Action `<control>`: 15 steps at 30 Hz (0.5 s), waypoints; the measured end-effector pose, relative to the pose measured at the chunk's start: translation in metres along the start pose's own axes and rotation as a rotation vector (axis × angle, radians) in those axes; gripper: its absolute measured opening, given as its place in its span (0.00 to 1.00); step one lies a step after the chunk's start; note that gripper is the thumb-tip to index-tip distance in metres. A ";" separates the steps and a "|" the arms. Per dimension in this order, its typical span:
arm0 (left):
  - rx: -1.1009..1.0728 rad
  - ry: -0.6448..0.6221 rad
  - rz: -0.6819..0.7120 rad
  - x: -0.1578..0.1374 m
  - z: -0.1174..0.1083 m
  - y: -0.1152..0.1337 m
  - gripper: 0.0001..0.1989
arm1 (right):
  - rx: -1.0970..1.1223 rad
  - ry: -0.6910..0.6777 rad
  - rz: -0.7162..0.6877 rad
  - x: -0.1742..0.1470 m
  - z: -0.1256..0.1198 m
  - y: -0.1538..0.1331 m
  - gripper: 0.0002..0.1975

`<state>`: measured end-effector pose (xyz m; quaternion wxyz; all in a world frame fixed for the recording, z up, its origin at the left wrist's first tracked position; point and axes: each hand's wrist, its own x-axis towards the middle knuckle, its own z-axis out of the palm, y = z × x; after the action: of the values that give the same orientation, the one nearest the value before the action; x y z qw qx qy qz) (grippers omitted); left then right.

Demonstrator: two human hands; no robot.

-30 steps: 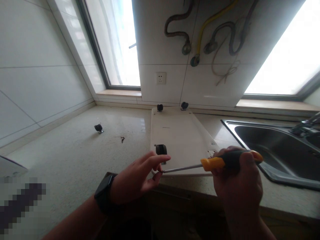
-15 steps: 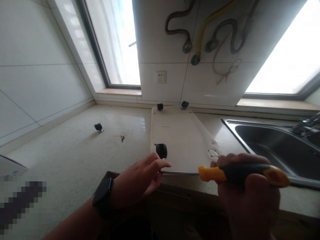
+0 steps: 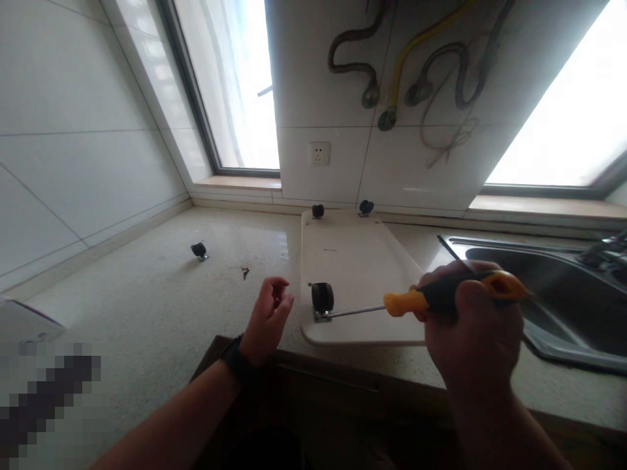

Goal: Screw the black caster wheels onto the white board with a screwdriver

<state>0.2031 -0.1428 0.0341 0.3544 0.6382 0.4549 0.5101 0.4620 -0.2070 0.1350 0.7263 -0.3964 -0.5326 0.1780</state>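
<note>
My right hand [image 3: 473, 333] is wrapped round a yellow and black screwdriver [image 3: 441, 294]. Its metal shaft points left, with the tip at the metal base of a black caster wheel [image 3: 322, 297]. That caster stands at the near left corner of a white board [image 3: 365, 274] lying on the counter. Just left of the board, my left hand [image 3: 269, 316] hovers with fingers curled and thumb close to them; anything between them is too small to make out. Two more casters, one [image 3: 318, 211] and another [image 3: 366, 207], stand on the board's far edge.
A loose caster [image 3: 199, 250] and a few small screws [image 3: 245, 273] lie on the speckled counter [image 3: 161, 294] to the left. At right is a steel sink [image 3: 563, 294]. A wall socket [image 3: 320, 154] and hoses [image 3: 399, 72] are on the tiled wall behind.
My left hand has drawn away from the near caster to the left, its fingers curling. My right hand has moved slightly left and up, and the screwdriver shaft now reaches the caster's base.
</note>
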 end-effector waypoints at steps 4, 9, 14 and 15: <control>-0.049 -0.101 -0.187 -0.010 0.012 -0.027 0.11 | -0.020 -0.100 -0.030 0.009 0.010 -0.006 0.05; -0.049 -0.319 -0.161 -0.015 0.009 -0.027 0.23 | -0.168 -0.250 -0.118 0.019 0.021 -0.016 0.05; -0.079 -0.418 -0.205 -0.013 0.006 -0.035 0.30 | -0.251 -0.333 -0.151 0.023 0.030 -0.021 0.06; -0.088 -0.431 -0.215 -0.013 0.006 -0.037 0.30 | -0.258 -0.347 -0.147 0.024 0.031 -0.022 0.06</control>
<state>0.1995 -0.1426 -0.0052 0.5228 0.6641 0.4115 0.3409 0.4387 -0.1924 0.1706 0.5780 -0.4094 -0.6955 0.1207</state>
